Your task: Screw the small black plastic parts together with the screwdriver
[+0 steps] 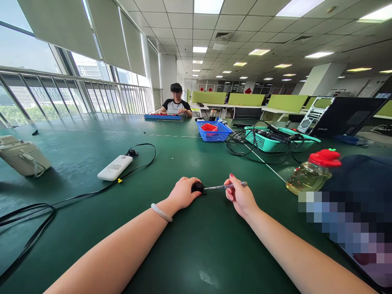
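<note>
My left hand [183,192] rests on the green table [92,183] with its fingers curled round a small black part [197,187]. A pale bangle sits on that wrist. My right hand [240,197] pinches a thin clear-handled screwdriver [223,186] lying nearly level. Its metal tip meets the black part on the right side. The two hands are a short gap apart, near the table's middle front.
A white power strip [115,167] with a black cable lies left of the hands. A bottle with a red cap [312,173] lies right. Farther back stand a blue basket [213,131], a teal basket of cables [269,141], a laptop [343,116] and a seated person [176,105].
</note>
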